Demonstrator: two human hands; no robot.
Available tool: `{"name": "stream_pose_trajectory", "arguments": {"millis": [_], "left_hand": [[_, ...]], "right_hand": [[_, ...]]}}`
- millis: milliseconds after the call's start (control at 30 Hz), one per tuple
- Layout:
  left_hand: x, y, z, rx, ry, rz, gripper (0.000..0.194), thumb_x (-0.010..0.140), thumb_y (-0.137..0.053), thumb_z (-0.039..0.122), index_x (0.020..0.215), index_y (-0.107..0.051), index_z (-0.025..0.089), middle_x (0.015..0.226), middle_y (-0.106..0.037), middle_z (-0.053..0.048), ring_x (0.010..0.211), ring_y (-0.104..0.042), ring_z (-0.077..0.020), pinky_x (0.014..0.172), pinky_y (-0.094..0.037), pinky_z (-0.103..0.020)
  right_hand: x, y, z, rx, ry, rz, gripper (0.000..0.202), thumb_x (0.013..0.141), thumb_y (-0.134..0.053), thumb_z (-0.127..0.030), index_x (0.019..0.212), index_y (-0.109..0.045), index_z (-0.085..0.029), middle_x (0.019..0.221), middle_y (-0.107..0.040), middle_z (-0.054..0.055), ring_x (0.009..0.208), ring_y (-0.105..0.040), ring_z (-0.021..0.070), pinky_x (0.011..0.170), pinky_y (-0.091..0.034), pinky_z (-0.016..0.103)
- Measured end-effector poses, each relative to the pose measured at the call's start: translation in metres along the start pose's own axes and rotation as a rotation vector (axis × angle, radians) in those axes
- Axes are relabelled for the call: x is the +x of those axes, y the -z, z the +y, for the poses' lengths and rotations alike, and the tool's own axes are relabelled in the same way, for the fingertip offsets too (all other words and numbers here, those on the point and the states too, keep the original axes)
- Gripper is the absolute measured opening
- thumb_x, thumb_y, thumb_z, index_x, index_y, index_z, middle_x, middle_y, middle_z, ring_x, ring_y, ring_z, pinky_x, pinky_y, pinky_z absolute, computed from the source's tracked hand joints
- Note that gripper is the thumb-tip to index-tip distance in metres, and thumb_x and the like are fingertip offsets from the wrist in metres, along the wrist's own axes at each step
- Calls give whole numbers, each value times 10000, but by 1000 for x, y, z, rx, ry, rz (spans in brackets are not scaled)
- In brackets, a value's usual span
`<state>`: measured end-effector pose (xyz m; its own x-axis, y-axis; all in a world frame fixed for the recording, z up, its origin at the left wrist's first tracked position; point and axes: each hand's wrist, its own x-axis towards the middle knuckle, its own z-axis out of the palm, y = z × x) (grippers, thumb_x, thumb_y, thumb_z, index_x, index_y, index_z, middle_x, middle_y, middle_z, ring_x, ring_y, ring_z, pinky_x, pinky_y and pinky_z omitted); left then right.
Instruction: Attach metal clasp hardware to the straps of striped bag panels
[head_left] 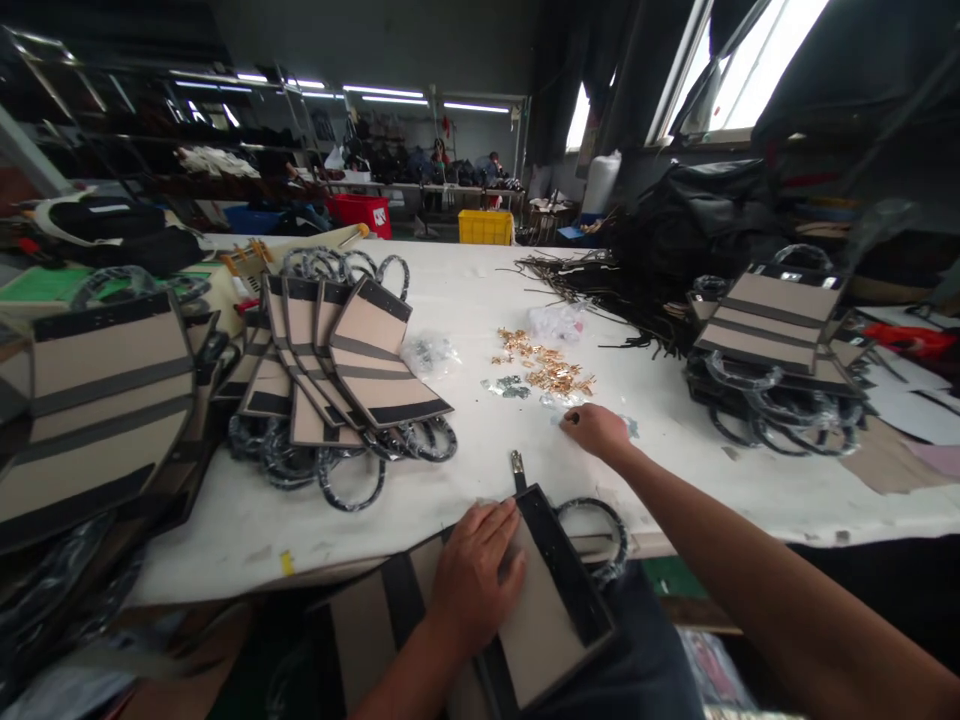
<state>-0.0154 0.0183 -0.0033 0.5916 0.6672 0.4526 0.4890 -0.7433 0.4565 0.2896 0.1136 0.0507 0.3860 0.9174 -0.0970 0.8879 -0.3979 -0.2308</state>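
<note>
My left hand (478, 575) lies with fingers stretched out on a beige bag panel (546, 645) with black bands, which rests across my lap and the table edge. A plastic-wrapped round handle (621, 530) sticks out from the panel's right side. From its top edge a short dark strap tipped with a metal clasp (517, 462) points away from me. Over the table, my right hand (598, 432) has its fingers pinched together; what they hold, if anything, is too small to make out. Just beyond it lie gold-coloured metal fittings (559, 374) and a small heap of silver metal pieces (508, 387).
Stacked bag panels (375, 345) with wrapped handles cover the table's left side. Another stack (772, 315) stands at the right. Dark cord-like strips (637, 300) and clear plastic bags (556, 322) lie farther back. Behind the table are a yellow crate (485, 227) and a red bin (358, 213).
</note>
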Motion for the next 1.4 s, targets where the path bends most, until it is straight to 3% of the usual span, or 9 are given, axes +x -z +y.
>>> {"name": "stream_pose_trajectory", "arguments": {"millis": [167, 333, 533, 667, 800, 900, 1033, 1200, 1400], "left_hand": [[2, 3, 5, -51, 25, -16, 481, 932, -637, 233, 1409, -680, 186, 1444, -678, -114, 1307, -635, -332, 1180, -486, -579], [-1, 3, 5, -59, 47, -21, 482, 931, -636, 239, 1407, -681, 177, 1465, -662, -117, 1318, -623, -326, 1194, -470, -562], [-1, 2, 8, -19, 41, -46, 478, 942, -618, 257, 1411, -667, 180, 1490, -643, -102, 1335, -614, -328, 1217, -438, -582], [-1, 4, 11, 21, 46, -92, 480, 967, -591, 272, 1431, -640, 156, 1523, -615, -106, 1369, -590, -323, 1253, -390, -578], [-2, 5, 21, 71, 97, -145, 536, 971, -594, 306, 1485, -584, 154, 1573, -565, -105, 1431, -538, -324, 1294, -302, -586], [-3, 3, 31, 99, 136, -159, 593, 974, -596, 357, 1522, -537, 139, 1617, -507, -126, 1496, -465, -332, 1314, -233, -595], [-5, 0, 38, 105, 166, -153, 626, 982, -584, 387, 1550, -495, 140, 1643, -470, -135, 1528, -416, -332, 1318, -199, -596], [-4, 0, 36, 84, 190, -166, 614, 969, -609, 397, 1530, -522, 164, 1638, -484, -119, 1513, -425, -323, 1321, -201, -577], [-2, 1, 34, 76, 189, -204, 635, 972, -608, 401, 1550, -496, 163, 1641, -479, -118, 1506, -421, -323, 1315, -195, -590]], "right_hand": [[2, -2, -3, -11, 15, -23, 286, 901, -617, -387, 1051, -826, -264, 1126, -792, 87, 974, -699, 263, 706, -429, 313], [-2, 14, -11, 50, 79, -66, 224, 869, -632, -295, 942, -809, -178, 952, -792, 107, 840, -684, 229, 672, -428, 298], [-71, 34, -25, 293, 245, -247, 195, 855, -666, -323, 895, -767, -161, 677, -707, 24, 574, -611, 143, 563, -433, 241], [-122, 21, -29, 549, 276, -413, 286, 822, -713, -335, 1050, -782, -177, 784, -739, 9, 566, -570, 117, 528, -421, 222], [-144, 2, -32, 451, 243, -326, 448, 845, -665, -282, 1271, -775, -196, 848, -791, 31, 648, -650, 157, 617, -480, 249], [-151, -2, -34, 349, 237, -248, 441, 885, -609, -271, 1279, -785, -183, 926, -826, 69, 693, -703, 198, 672, -514, 287], [-156, -5, -33, 315, 235, -250, 452, 906, -598, -273, 1316, -770, -190, 1007, -842, 84, 750, -756, 235, 704, -553, 309], [-157, -11, -28, 386, 270, -262, 451, 918, -612, -270, 1335, -751, -171, 1202, -808, 96, 939, -793, 256, 831, -598, 323], [-156, -21, -24, 403, 346, -230, 459, 916, -600, -220, 1352, -737, -169, 1278, -776, 108, 1084, -777, 274, 967, -588, 361]]}}
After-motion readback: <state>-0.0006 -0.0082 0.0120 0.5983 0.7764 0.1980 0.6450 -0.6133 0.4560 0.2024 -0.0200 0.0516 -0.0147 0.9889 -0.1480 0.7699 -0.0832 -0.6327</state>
